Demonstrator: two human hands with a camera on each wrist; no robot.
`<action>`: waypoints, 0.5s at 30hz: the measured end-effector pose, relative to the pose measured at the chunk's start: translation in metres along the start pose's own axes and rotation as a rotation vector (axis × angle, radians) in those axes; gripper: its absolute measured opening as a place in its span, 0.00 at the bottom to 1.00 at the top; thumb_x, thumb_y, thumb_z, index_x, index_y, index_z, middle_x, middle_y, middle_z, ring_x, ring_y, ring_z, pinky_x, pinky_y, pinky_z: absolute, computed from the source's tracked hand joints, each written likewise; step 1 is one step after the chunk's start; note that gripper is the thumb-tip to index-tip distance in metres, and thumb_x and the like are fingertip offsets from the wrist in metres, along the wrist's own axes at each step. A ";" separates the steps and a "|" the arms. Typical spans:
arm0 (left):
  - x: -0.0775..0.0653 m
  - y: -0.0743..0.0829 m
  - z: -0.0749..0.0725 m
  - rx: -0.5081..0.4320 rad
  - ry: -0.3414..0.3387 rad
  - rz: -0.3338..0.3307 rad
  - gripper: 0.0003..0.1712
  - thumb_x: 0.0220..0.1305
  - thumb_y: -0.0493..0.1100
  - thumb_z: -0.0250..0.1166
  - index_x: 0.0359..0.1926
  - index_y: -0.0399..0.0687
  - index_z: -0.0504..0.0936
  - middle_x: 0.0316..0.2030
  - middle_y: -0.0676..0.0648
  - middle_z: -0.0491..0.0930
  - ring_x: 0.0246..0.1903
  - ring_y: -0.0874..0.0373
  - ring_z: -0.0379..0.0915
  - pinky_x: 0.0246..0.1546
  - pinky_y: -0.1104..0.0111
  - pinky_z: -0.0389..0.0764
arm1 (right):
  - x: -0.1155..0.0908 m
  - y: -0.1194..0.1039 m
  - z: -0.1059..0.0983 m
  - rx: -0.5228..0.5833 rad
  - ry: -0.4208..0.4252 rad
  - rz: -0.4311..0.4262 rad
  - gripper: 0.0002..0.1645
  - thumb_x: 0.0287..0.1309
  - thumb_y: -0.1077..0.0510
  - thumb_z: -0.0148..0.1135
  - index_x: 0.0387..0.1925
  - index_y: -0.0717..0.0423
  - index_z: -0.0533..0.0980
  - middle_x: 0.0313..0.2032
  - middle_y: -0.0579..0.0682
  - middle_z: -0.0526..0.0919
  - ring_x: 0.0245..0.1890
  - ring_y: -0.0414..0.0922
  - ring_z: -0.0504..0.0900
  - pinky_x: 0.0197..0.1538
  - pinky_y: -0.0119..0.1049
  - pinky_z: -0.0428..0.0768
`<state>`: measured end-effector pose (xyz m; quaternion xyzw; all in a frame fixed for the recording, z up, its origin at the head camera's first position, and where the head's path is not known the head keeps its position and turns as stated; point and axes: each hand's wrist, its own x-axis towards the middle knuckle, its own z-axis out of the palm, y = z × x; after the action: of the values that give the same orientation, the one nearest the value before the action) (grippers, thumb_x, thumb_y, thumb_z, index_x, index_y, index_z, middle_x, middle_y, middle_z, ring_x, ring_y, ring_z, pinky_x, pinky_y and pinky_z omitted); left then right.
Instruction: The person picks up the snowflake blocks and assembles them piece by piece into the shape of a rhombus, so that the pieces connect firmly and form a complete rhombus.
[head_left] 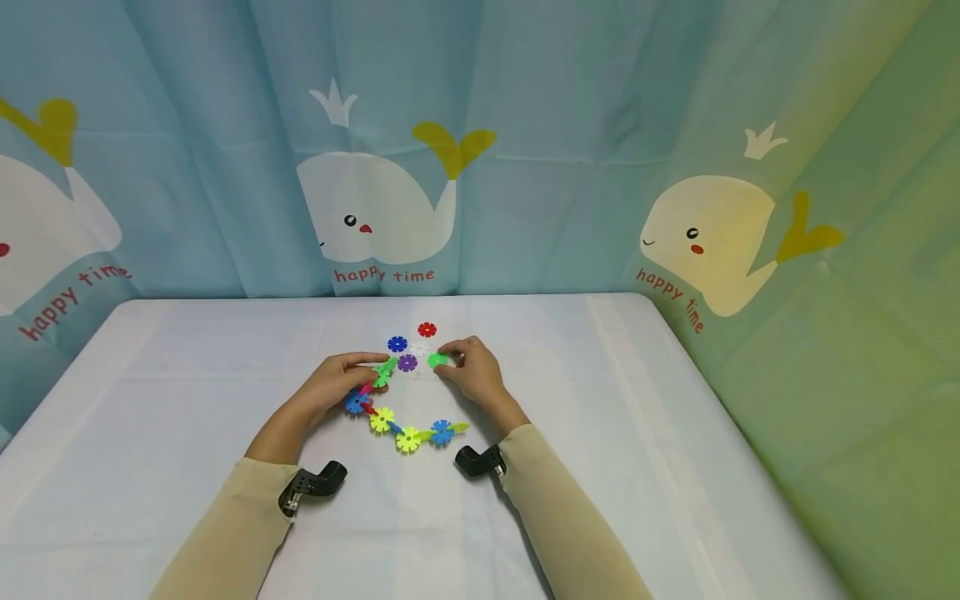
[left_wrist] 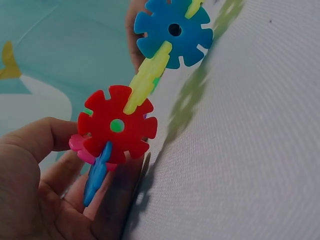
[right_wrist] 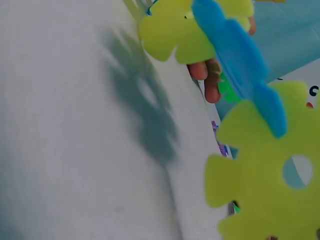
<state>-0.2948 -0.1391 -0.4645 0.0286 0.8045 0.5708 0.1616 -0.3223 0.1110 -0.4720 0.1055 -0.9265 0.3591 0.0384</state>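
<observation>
Head: right hand [head_left: 477,372] in apparent pinch

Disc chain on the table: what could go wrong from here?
Three risks stand out. The chain is joined only at edge slots, so a hard push or twist against the end in the left hand might pop a joint. Its free end lies near the right wrist camera, which could snag it. The loose purple disc sits between that end and the green disc in the right hand, and could get knocked aside.
</observation>
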 end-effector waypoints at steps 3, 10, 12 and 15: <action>0.000 0.000 0.000 -0.013 -0.005 0.000 0.25 0.69 0.44 0.58 0.65 0.48 0.76 0.69 0.39 0.67 0.69 0.45 0.58 0.72 0.45 0.53 | 0.000 -0.001 0.000 0.031 0.011 -0.004 0.17 0.52 0.56 0.75 0.44 0.55 0.82 0.38 0.51 0.79 0.33 0.43 0.73 0.37 0.33 0.71; -0.001 0.000 0.002 -0.033 -0.017 0.018 0.25 0.71 0.48 0.58 0.66 0.49 0.75 0.63 0.39 0.74 0.51 0.54 0.81 0.71 0.47 0.58 | -0.001 -0.002 0.001 0.167 0.036 -0.003 0.12 0.54 0.62 0.72 0.41 0.55 0.81 0.35 0.50 0.82 0.33 0.43 0.75 0.39 0.32 0.74; -0.001 0.001 0.002 -0.046 -0.021 0.026 0.26 0.71 0.51 0.58 0.66 0.48 0.75 0.64 0.39 0.73 0.46 0.56 0.84 0.71 0.47 0.56 | -0.001 -0.002 0.001 0.211 0.042 -0.008 0.09 0.56 0.63 0.70 0.40 0.56 0.81 0.34 0.51 0.82 0.34 0.43 0.76 0.39 0.31 0.76; -0.002 0.001 0.003 -0.067 -0.024 0.038 0.28 0.71 0.54 0.59 0.66 0.46 0.75 0.65 0.39 0.72 0.43 0.55 0.85 0.71 0.48 0.56 | -0.002 -0.003 0.002 0.261 0.042 -0.010 0.08 0.58 0.65 0.68 0.40 0.58 0.82 0.34 0.52 0.82 0.34 0.43 0.77 0.38 0.29 0.77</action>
<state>-0.2923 -0.1365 -0.4645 0.0455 0.7824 0.5998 0.1613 -0.3199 0.1080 -0.4719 0.1065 -0.8703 0.4787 0.0456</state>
